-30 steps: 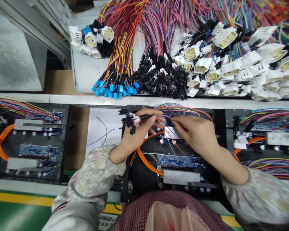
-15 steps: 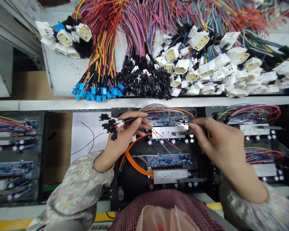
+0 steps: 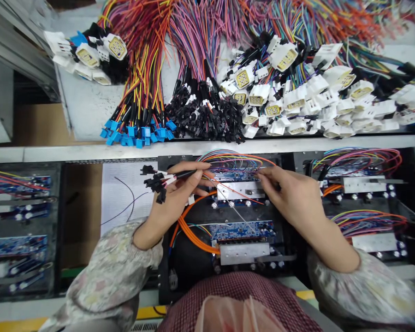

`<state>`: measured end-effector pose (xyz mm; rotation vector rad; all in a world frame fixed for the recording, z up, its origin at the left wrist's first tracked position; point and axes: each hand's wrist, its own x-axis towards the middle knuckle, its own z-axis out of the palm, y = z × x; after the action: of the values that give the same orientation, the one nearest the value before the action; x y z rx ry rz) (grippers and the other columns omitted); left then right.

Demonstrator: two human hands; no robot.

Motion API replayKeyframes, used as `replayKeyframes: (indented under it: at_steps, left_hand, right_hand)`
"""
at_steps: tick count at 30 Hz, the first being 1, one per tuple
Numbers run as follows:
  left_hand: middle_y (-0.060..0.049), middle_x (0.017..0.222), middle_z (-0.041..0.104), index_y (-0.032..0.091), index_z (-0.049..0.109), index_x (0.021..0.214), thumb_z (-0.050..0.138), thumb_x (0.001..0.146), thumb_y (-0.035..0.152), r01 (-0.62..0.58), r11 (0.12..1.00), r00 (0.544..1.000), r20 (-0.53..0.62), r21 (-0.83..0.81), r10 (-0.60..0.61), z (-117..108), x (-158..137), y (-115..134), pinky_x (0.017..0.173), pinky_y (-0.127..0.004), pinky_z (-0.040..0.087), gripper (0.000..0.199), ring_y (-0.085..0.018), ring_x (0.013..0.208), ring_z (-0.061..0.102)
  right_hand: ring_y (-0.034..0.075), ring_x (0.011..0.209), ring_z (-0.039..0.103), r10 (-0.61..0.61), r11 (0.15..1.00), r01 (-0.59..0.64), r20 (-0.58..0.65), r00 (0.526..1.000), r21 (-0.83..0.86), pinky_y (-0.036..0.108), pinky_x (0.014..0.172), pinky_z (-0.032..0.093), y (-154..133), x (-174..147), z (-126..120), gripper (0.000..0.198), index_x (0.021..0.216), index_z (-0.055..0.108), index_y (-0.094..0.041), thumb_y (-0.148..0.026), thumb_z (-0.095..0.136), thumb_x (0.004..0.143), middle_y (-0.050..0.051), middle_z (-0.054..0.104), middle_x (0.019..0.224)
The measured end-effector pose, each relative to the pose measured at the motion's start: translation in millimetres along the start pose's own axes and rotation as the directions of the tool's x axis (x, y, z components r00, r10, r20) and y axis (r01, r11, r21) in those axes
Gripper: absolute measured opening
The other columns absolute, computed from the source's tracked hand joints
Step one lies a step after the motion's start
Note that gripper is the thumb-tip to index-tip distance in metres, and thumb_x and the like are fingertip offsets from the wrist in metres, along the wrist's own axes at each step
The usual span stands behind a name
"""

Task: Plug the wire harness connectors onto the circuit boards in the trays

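My left hand is closed around a wire harness, gripping its black sleeve between thumb and fingers. The harness's small black connectors stick out to the left, and loose red and white wire ends trail right over the upper circuit board. At that blue board's right part, my right hand has thumb and forefinger pinched together; what they hold is too small to make out. A silver metal bar lies just below the fingertips. Thick orange cables curve to the lower board.
Behind a pale rail lie bundled harnesses with blue connectors, black connectors and white connectors. More trays of boards stand at left and right. A printed sheet carries loose dark wires.
My right hand has moved left along the upper board, its fingers still pinched. My left hand keeps its hold on the harness, almost unmoved.
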<state>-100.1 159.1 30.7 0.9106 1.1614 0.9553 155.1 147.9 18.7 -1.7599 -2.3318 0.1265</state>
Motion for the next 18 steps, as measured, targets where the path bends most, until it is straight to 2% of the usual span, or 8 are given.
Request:
replayKeyframes:
  at_steps: [9,13,15,18]
  left_hand:
    - [-0.005,0.090,0.077,0.019,0.071,0.098,0.066,0.092,0.035,0.004,1.000,1.000,-0.017,0.024,-0.003,1,1,1,0.062,-0.021,0.063,0.018,-0.016,0.079,0.076]
    - [-0.004,0.090,0.077,0.020,0.069,0.112,0.065,0.093,0.031,-0.004,1.000,1.000,-0.027,-0.010,0.004,2,1,-1,0.061,-0.019,0.062,0.022,-0.015,0.079,0.076]
    - [-0.004,0.091,0.077,0.021,0.067,0.119,0.065,0.093,0.031,-0.007,1.000,1.000,-0.031,-0.015,0.007,1,1,-3,0.061,-0.020,0.062,0.027,-0.016,0.080,0.077]
    - [-0.005,0.093,0.077,0.020,0.070,0.110,0.064,0.093,0.034,-0.008,1.000,1.000,0.006,-0.011,0.008,-2,3,-6,0.063,-0.021,0.062,0.023,-0.017,0.082,0.077]
  right_hand:
    - [0.017,0.062,0.066,-0.030,1.000,0.030,0.056,0.998,-0.001,0.029,0.055,0.039,-1,3,3,0.026,0.094,0.071,-0.017,-0.031,0.049,0.099,0.006,0.073,0.076]
    - [0.019,0.063,0.067,-0.045,0.999,0.046,0.065,0.997,-0.008,0.030,0.055,0.040,0,4,2,0.025,0.094,0.072,-0.016,-0.030,0.051,0.098,0.006,0.073,0.076]
    - [0.018,0.061,0.067,-0.031,0.999,0.032,0.038,0.999,-0.009,0.030,0.054,0.039,-3,3,-4,0.024,0.094,0.072,-0.017,-0.031,0.053,0.098,0.005,0.073,0.075]
    - [0.017,0.062,0.066,-0.037,0.997,0.040,-0.042,0.998,0.071,0.028,0.055,0.042,-14,1,-17,0.023,0.100,0.071,-0.016,-0.035,0.059,0.095,0.004,0.072,0.074]
